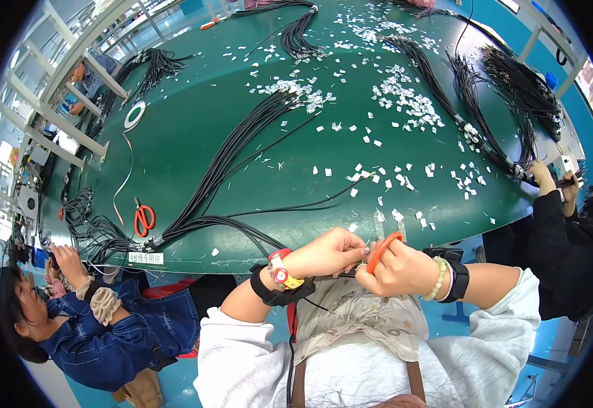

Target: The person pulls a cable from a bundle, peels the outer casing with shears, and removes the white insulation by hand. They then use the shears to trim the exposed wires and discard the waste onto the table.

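Note:
My right hand (pixel 405 268) is closed around orange-handled scissors (pixel 383 251), whose blades are mostly hidden by the fingers. Close beside it, my left hand (pixel 330 251) is closed in a pinch at the table's near edge. Black cables (pixel 245 230) run from a bundle and pass behind my left wrist toward those fingers; the pinched cable end is too small to make out. A long black cable bundle (pixel 228 160) lies on the green table (pixel 180 129), one loose cable (pixel 310 206) ending just beyond my hands. Small white scraps (pixel 398 180) lie scattered past my fingers.
Another pair of orange-handled scissors (pixel 144 217) and a white tape roll (pixel 134 115) lie to the left. More cable bundles (pixel 425 75) spread across the far side. Co-workers sit at left and right, a hand (pixel 70 264) and a dark sleeve (pixel 548 224) at the table edge.

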A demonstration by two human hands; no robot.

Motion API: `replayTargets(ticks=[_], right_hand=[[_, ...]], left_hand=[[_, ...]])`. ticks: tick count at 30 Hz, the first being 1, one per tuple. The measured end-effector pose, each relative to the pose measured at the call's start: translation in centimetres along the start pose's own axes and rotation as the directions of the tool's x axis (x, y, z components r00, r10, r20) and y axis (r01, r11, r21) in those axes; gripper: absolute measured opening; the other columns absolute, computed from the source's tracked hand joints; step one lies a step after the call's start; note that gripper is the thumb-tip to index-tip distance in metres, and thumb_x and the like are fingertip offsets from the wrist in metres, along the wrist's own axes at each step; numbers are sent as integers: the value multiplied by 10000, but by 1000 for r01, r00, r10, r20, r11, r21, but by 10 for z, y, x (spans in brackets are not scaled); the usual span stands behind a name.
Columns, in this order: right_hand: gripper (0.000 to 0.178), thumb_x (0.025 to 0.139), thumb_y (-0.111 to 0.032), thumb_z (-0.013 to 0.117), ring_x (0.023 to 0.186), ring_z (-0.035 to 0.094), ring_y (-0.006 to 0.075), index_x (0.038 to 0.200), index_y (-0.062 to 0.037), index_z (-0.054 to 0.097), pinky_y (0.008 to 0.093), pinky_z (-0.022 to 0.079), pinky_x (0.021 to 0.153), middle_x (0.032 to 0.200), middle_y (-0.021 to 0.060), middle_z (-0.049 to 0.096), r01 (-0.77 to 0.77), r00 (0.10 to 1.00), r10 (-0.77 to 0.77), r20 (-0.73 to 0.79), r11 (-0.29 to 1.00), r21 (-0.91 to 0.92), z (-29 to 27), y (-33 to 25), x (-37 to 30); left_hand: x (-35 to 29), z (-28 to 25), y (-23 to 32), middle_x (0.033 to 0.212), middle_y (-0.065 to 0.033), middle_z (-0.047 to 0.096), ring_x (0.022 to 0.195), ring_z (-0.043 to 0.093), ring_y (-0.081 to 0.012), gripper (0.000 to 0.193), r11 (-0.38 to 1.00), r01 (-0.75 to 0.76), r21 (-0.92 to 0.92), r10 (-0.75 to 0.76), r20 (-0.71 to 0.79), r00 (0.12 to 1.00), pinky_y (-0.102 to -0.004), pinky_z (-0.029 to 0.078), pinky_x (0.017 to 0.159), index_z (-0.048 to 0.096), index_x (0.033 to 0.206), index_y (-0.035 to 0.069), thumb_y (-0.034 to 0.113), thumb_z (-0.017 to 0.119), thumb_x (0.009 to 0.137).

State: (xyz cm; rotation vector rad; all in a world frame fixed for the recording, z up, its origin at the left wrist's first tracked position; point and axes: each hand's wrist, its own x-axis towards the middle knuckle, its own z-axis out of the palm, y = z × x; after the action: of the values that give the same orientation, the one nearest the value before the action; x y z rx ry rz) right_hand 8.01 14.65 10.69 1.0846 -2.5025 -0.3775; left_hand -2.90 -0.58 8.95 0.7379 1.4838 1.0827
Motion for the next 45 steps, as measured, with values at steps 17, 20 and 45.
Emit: replayTargets(ticks=[17,20,45], right_hand=[[171,694,-121,565,538,520,288,766,-45,430,362,423,517,544,103,488,-388,920,248,304,449,805,-6,30,4],[164,694,-109,564,558,543,282,766,-47,431,356,436,529,572,113,513,-282,959,204,196,625,728,-6,36,7],[377,893,-409,394,467,586,170,881,-39,465,272,453,440,533,47,553,-598,801,-101,591,-71,798,-66,61,-7]], left_hand=[[-7,13,-9,565,4,541,465,477,-46,174,977,-170,126,177,-46,983,-198,367,424,611,782,2,105,484,840],[-8,13,-6,554,5,533,443,465,-53,188,985,-170,40,173,-100,980,-205,366,420,605,759,1,124,492,847],[-40,25,58,477,38,432,355,315,-3,242,887,-259,-384,191,-205,960,-163,239,347,587,909,0,187,436,921]])
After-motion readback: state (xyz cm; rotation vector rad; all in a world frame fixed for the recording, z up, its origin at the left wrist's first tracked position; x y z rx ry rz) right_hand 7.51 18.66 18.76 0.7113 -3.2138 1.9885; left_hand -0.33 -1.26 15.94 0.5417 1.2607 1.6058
